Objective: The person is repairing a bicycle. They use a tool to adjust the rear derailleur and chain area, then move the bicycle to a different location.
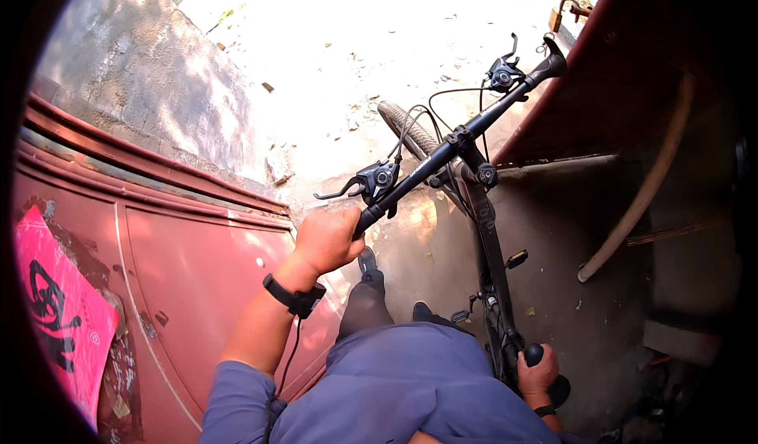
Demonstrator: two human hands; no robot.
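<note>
A black bicycle (491,262) stands along my right side, its front wheel (410,128) beyond the handlebar and turned toward the far left. My left hand (330,237) is closed around the left end of the handlebar (418,172), just behind the left brake lever (338,189). Low at the right, my right hand (537,371) is wrapped over the black saddle (534,354); some of its fingers are hidden. Nothing holds the right handlebar grip (549,67), where another brake lever (514,45) sticks out. One pedal (517,259) shows beside the frame.
A red metal door (205,286) with a pink paper sheet (63,318) lies close on my left. Past it runs a rough wall (158,73). Another dark red door panel (584,89) with a padlock (555,21) borders the right, near a curved pole (643,199). Bright ground with scattered leaves lies ahead.
</note>
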